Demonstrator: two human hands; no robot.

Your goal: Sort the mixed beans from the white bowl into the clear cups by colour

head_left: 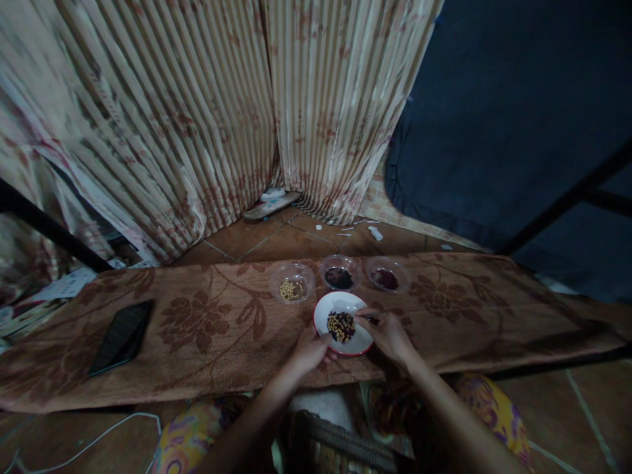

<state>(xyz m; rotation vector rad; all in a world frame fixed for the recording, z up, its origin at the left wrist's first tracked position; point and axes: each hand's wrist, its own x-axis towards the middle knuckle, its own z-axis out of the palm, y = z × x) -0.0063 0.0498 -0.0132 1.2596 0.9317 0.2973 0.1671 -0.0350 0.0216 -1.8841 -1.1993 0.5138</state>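
Note:
A white bowl (pixel 323 309) with a red rim holds a mix of yellow beans and dark beans (pixel 340 327). My left hand (pixel 312 349) grips its lower left edge, thumb over the rim. Closed at the bowl's right side, my right hand (pixel 392 336) pinches a thin metallic utensil (pixel 371 315), its tip near the beans; its exact kind is unclear. Just beyond stand three clear plastic bowls: one with yellow beans (pixel 292 289), one with black beans (pixel 338 278), and one with dark red beans (pixel 385 279).
A brown floral cloth (pixel 232 362) covers the narrow table. On its left lies a black phone (pixel 122 337). Striped curtains (pixel 207 118) hang behind, with a skateboard (pixel 271 206) on the tiled floor. A dark blue cloth (pixel 508 131) hangs at right; a white cable (pixel 113 428) lies lower left.

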